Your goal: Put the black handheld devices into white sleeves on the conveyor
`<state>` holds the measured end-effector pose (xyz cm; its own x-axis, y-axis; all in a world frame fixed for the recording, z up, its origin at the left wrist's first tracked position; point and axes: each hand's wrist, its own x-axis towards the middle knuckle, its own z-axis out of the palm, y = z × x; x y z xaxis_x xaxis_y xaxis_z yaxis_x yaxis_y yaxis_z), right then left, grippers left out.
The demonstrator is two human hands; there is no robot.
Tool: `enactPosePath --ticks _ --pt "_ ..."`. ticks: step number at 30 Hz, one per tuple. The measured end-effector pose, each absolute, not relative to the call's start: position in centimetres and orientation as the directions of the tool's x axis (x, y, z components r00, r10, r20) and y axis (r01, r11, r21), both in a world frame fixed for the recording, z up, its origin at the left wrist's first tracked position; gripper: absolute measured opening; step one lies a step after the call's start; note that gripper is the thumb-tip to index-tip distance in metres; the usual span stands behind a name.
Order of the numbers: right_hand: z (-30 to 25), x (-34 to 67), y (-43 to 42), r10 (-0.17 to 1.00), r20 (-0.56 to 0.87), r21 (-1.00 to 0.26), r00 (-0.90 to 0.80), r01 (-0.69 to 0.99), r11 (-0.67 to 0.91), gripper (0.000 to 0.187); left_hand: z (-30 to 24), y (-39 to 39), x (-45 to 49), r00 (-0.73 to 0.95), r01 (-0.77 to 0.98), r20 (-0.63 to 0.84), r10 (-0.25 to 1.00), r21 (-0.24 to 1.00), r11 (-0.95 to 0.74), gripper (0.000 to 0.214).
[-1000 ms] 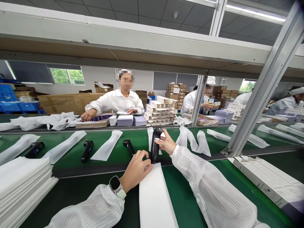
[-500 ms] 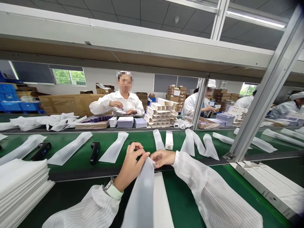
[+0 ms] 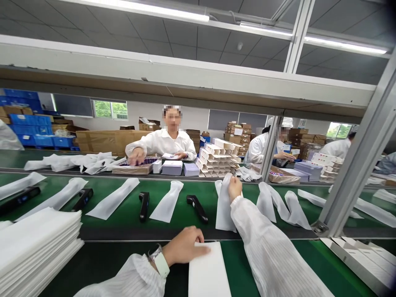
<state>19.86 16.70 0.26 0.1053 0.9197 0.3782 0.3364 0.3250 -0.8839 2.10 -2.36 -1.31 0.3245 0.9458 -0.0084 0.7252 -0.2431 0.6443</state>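
Note:
My right hand [image 3: 235,189] reaches over the belt, fingers closed on the upper end of a translucent white sleeve bag [image 3: 225,210]. The bag hangs down with its wide lower end at the belt. Nearer to me, my left hand [image 3: 185,245] rests at the far left corner of a stack of white sleeves [image 3: 210,274]. Its thumb lies stretched out on the top surface, apart from the bent fingers, which are partly hidden. A black handheld device [image 3: 198,209] lies on the belt left of the held bag.
More sleeve bags [image 3: 167,202] and black devices [image 3: 144,206] lie along the green belt [image 3: 123,218]. A tall pile of white sheets [image 3: 40,247] stands at left, white boxes [image 3: 361,260] at right. A metal post [image 3: 352,165] rises at right; a co-worker [image 3: 171,142] sits opposite.
My right hand has carried the sleeve bag forward onto the belt. My left hand has let go of it and dropped to the white stack. The view has tilted up.

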Motion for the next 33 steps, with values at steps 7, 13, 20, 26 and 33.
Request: enactPosePath --ticks 7,13,20,26,33 --pt "-2.5 16.4 15.3 0.865 0.501 -0.706 0.031 0.593 0.388 0.031 -1.5 -1.6 1.7 0.298 0.735 -0.124 0.946 0.663 -0.145 0.027" --pt "-4.3 12.7 12.4 0.914 0.182 -0.603 -0.362 0.693 0.394 0.05 -1.3 -1.6 2.1 0.206 0.737 0.05 0.977 0.649 -0.188 0.022" --pt "-2.4 16.9 12.9 0.961 0.202 -0.854 -0.188 0.447 0.267 0.058 -0.7 -2.8 2.8 0.283 0.758 0.165 0.945 0.564 -0.326 0.02" --pt "1.0 20.3 9.3 0.962 0.214 -0.885 -0.172 -0.45 0.117 0.073 -1.8 -3.2 3.0 0.453 0.819 0.32 0.832 0.22 -0.53 0.022" --pt "1.9 18.3 4.9 0.917 0.29 -0.809 -0.273 -0.583 0.082 0.076 -2.0 -3.1 2.7 0.418 0.822 0.358 0.835 0.243 -0.515 0.018"
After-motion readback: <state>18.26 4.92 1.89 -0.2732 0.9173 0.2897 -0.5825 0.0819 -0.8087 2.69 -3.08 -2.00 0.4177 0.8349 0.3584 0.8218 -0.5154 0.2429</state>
